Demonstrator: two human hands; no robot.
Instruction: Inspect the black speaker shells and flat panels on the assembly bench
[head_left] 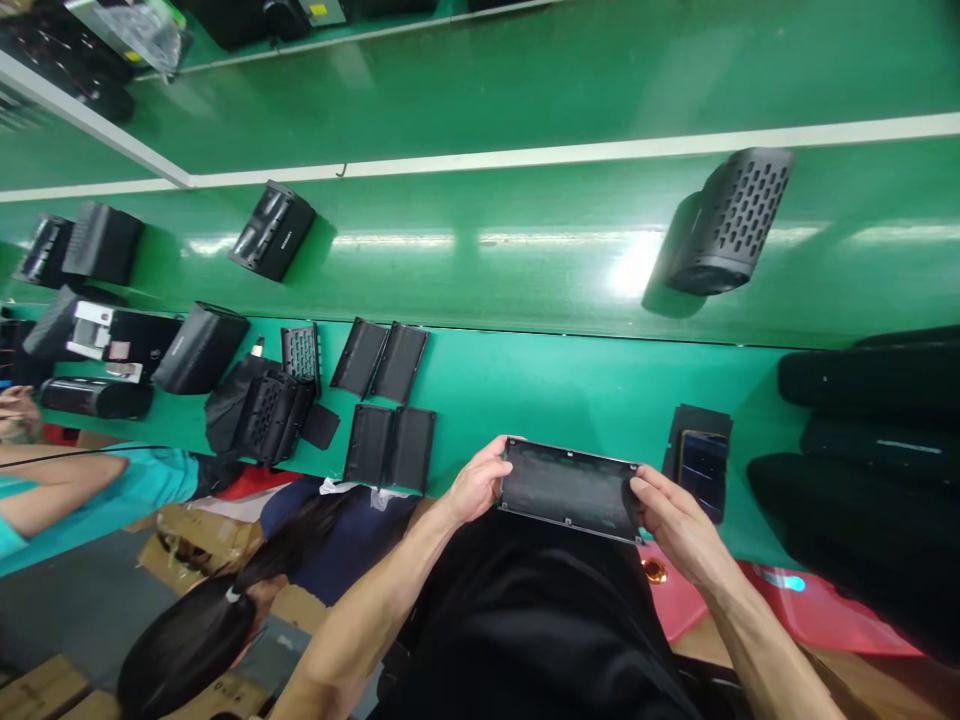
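Note:
A black rectangular panel (570, 490) with a raised rim and small corner tabs is held level above the table's near edge. My left hand (481, 482) grips its left end, thumb on the inner face. Closed on the right end is my right hand (671, 515), its thumb and fingers pinching the corner. Several similar black panels (401, 362) lie in pairs on the green table (540, 375) to the left. A phone (703, 472) rests on a dark flat piece (679, 430) right of my right hand.
A perforated black speaker (739, 220) stands on the green belt (487, 250) beyond the table. Black housings (274, 415) lie at left, near another person's arm (67, 490) and a dark-haired head (195, 640). Large black cases (870, 440) crowd the right; a red stool (832, 610) is below.

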